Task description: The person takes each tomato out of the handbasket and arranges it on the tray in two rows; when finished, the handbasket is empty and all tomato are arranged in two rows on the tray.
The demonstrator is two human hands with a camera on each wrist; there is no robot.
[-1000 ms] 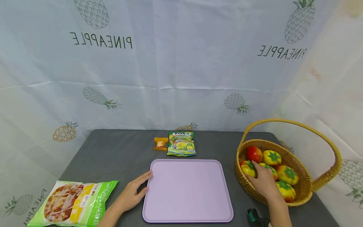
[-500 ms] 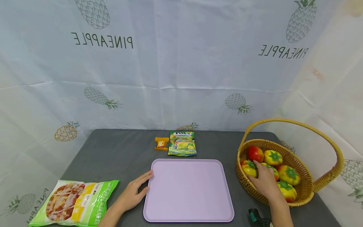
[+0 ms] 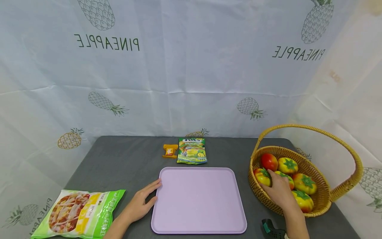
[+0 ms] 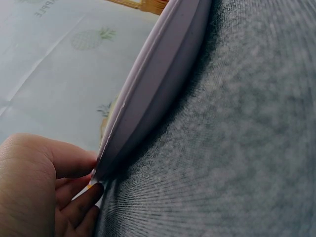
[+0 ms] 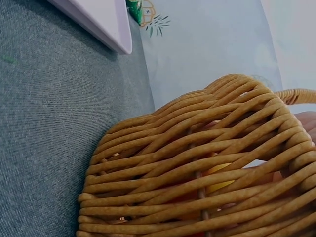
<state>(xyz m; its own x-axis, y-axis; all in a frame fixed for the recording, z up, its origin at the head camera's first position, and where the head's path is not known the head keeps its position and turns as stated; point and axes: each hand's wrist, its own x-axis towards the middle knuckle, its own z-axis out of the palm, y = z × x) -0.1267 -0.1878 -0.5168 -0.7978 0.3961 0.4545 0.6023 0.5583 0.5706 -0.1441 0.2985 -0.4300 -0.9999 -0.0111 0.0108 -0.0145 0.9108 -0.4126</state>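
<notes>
The lilac tray (image 3: pixel 198 200) lies on the counter (image 3: pixel 128 159), long axis left to right; the left hand (image 3: pixel 140 204), grip relaxed, touches its left edge. Inside the wicker basket (image 3: pixel 321 195), the right hand (image 3: pixel 279 190) touches a persimmon-like fruit (image 3: pixel 262 179) (green calyx upward); whether that grip is closed, I cannot tell.

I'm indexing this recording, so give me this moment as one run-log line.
left hand: touching left edge of lilac tray | right hand: among fruit in wicker basket | right grip: unclear
</notes>
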